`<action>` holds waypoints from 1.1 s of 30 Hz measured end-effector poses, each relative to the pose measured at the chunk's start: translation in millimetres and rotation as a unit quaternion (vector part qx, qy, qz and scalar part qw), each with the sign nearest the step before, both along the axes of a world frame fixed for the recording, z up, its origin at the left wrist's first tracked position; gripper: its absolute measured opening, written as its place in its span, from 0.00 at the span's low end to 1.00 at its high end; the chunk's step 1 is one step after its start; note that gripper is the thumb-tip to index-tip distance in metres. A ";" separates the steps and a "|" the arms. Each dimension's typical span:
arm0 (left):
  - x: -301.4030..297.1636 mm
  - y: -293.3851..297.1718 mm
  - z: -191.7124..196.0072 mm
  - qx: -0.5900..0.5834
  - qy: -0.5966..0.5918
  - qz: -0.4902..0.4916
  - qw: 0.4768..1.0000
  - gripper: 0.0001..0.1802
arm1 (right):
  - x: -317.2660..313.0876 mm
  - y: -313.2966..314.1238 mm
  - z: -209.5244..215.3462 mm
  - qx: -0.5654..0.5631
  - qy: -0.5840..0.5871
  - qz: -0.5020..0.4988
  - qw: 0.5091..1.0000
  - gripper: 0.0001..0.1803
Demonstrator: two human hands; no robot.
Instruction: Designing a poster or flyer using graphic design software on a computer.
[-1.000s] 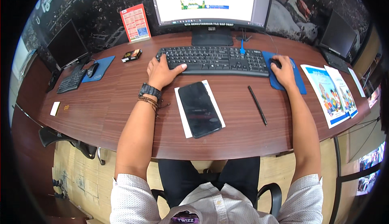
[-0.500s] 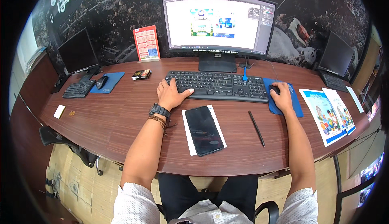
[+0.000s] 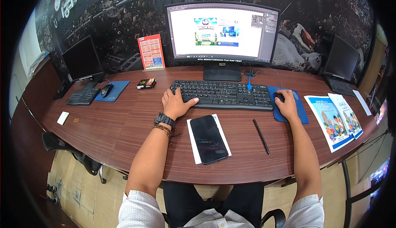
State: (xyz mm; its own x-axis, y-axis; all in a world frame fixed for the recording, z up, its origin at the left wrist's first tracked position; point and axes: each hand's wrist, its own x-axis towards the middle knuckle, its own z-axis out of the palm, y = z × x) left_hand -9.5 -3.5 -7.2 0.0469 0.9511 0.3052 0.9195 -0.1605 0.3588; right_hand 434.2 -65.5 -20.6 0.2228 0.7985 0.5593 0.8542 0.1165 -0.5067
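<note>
Left hand [image 3: 175, 104] of mine lies loosely spread on the near left end of the black keyboard [image 3: 222, 95], clasping nothing, thumb stretched toward the front edge. With my right hand [image 3: 287, 107] I grasp the dark mouse [image 3: 280, 97] on its blue pad [image 3: 300, 111], just beyond the keyboard's right end. Both hands keep the places they had a second ago; what has changed is my view, tipped upward, so the curved monitor [image 3: 225, 34], cut off at the top then, now shows whole, and everything on the tabletop [image 3: 123, 122] sits lower before me. Nearer to me, the black phone [image 3: 208, 139] still rests on a white sheet [image 3: 222, 134], with the black pen [image 3: 261, 137] lying apart to its right.
</note>
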 end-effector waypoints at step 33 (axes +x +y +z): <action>0.5 -0.9 1.4 -0.008 0.013 0.005 1.000 0.58 | 0.8 0.0 0.2 -0.006 -0.010 -0.002 1.000 0.18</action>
